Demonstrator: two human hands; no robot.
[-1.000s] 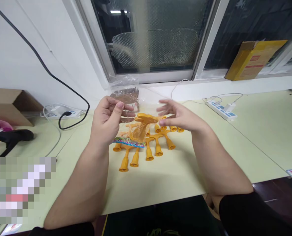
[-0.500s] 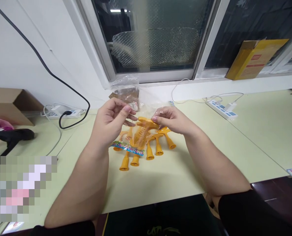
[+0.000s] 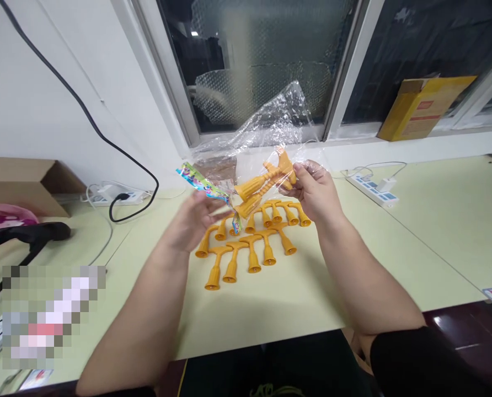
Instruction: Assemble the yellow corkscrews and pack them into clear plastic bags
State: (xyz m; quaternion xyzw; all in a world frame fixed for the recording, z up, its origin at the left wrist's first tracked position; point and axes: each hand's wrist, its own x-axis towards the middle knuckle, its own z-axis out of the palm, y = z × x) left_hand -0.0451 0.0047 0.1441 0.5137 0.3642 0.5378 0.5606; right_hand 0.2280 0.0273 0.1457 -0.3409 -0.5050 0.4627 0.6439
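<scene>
A clear plastic bag (image 3: pixel 285 113) with a colourful printed strip (image 3: pixel 202 183) is held up above the table. Inside it are two yellow T-handled plastic pieces (image 3: pixel 258 190) with ribbed shafts and flared ends, lying tilted. My right hand (image 3: pixel 316 190) grips the bag at the handle end of these pieces. Close under the printed strip is my left hand (image 3: pixel 198 218), slightly blurred, its fingers apart; whether it touches the bag is unclear. Below, several matching yellow pieces (image 3: pixel 253 256) lie in two rough rows, some partly hidden by the bag and my left hand.
Behind the bag is a brown box (image 3: pixel 219 168), partly covered. Power strips (image 3: pixel 372 190) with cables lie at the wall, and a black cable (image 3: pixel 89 118) hangs on the left. A cardboard box (image 3: pixel 18 184) and a black strap-like object (image 3: pixel 26 237) are at the left.
The bag has been lifted and turned so its printed strip points up left. My right hand has moved up and right, my left hand down. More yellow pieces on the table show.
</scene>
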